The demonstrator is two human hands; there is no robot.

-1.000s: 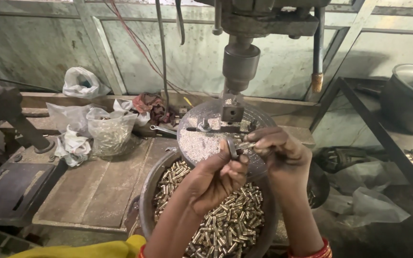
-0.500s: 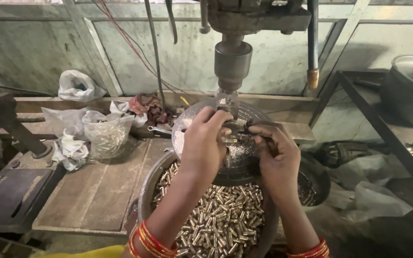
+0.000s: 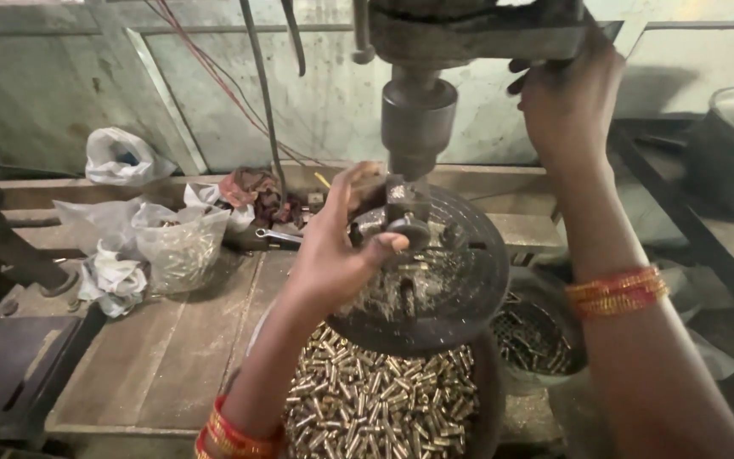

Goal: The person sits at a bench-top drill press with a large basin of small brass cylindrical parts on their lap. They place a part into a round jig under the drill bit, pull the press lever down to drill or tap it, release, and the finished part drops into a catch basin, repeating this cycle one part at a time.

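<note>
Pinching a small metal piece on the round drill table, the left hand sits directly under the chuck — the right hand wraps the feed handle; a slip could catch fingers.

No labels, signs or screens that I can see. Packages: a clear plastic bag of small brass pieces, well left of my left fingers on the worktop; a knotted white bag farther left, behind; crumpled white plastic beside the clear one.
</note>
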